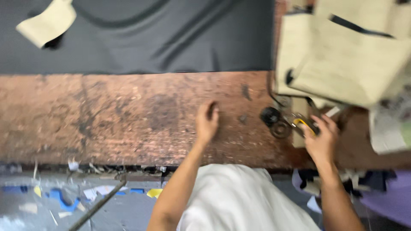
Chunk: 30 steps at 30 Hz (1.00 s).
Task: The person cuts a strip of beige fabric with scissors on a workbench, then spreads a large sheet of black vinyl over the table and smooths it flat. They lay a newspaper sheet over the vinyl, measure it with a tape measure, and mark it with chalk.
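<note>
My left hand (207, 124) rests palm down on the worn brown wooden table (128, 115), fingers loosely curled, holding nothing. My right hand (322, 139) is at the table's right side, fingers closed around a small tool with a yellow part (305, 124); the picture is blurred and I cannot tell what kind of tool it is. Just left of that hand lie two dark round rings (275, 122).
A large black cloth (141, 34) covers the far half of the table. Cream cut fabric pieces (342, 51) are stacked at the upper right, another cream piece (46, 22) at the upper left. Scraps litter the floor (64, 196) below the table edge.
</note>
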Tool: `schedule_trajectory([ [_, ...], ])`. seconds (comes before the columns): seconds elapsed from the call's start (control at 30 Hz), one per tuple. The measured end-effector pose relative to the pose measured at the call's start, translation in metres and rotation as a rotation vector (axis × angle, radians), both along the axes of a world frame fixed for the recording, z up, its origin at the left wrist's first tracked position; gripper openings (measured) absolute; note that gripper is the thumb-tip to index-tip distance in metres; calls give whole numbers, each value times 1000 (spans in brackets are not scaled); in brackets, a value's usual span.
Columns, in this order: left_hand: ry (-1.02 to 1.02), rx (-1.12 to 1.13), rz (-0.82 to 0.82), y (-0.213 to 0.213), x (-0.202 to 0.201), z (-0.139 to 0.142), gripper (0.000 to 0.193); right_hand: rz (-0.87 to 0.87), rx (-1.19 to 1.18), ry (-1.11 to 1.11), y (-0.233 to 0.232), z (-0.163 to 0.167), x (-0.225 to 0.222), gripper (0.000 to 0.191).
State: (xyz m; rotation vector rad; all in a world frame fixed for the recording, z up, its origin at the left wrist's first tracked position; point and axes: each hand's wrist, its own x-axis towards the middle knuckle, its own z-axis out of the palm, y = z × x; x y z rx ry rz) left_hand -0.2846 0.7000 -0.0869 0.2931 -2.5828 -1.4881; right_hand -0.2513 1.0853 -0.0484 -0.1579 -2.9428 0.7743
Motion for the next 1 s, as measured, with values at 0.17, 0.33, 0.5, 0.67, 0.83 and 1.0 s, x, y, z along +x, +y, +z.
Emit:
schedule_trajectory([
  [0.17, -241, 955, 544, -159, -4, -16, 33, -123, -438, -149, -66, 6, -17, 30],
  [0.33, -133, 987, 640, -333, -19, 1, 34, -241, -968, -449, -178, 7, -66, 43],
  [0.5, -3, 1004, 752, -519, -34, 29, 38, -434, -1406, -495, -303, 0, -127, 49],
  [0.67, -100, 1005, 810, -661, -39, 43, 44, -479, -1707, -455, -402, -3, -163, 57],
  [0.83, 14, 1094, 837, -749, -65, 45, 46, -565, -1655, -391, -456, 12, -187, 74],
  [1.0, -38, 1052, 890, -786, -119, 51, 39, -547, -1088, -409, -486, 26, -198, 61],
])
